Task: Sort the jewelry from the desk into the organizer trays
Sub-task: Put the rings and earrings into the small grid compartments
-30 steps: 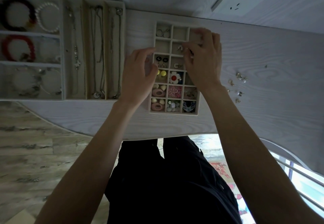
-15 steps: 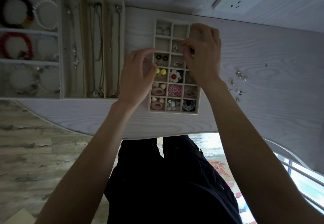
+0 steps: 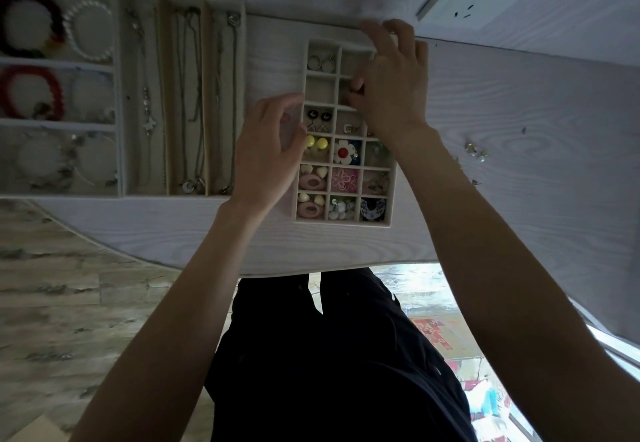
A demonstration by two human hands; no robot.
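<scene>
Mostly sorted, judging by the fill. On the desk [image 3: 519, 102], far left, a bracelet tray [image 3: 116, 95] with beaded loops in its sections. Beside it, a necklace tray [image 3: 242, 61] with chains laid along its slots. In the middle, a grid tray [image 3: 300, 164]: near rows packed with earrings and charms, a pair of rings [image 3: 320, 62] in the far left cell, a few far cells bare. Left to do: a small scatter of loose studs [image 3: 476, 154] on the wood, well apart to the right of the grid.

Right hand [image 3: 391, 85] over the far right cells, fingers curled, thumb and forefinger pinched at a middle cell; whether on a piece, cannot tell. Left hand [image 3: 268, 154] beside the grid's left wall, fingers loosely curled, holding nothing visible.
</scene>
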